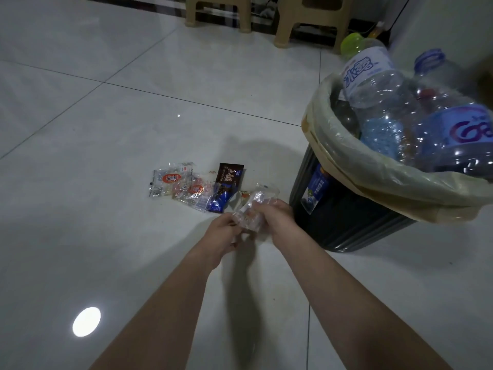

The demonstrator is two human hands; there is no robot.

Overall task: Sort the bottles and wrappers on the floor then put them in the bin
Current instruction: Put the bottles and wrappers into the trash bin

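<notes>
Down by the floor [112,124], just beside the bin [346,225], both hands clamp a clear wrapper [250,209]: the left hand [225,231] pinches its near edge, the right hand [276,217] curls round its top. More wrappers [186,186] lie flat just beyond, and bottles [381,102] stick up out of the bin.

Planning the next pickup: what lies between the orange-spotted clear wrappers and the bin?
Head view: a dark chocolate wrapper, then a crumpled clear wrapper gripped by the left hand and right hand.
</notes>
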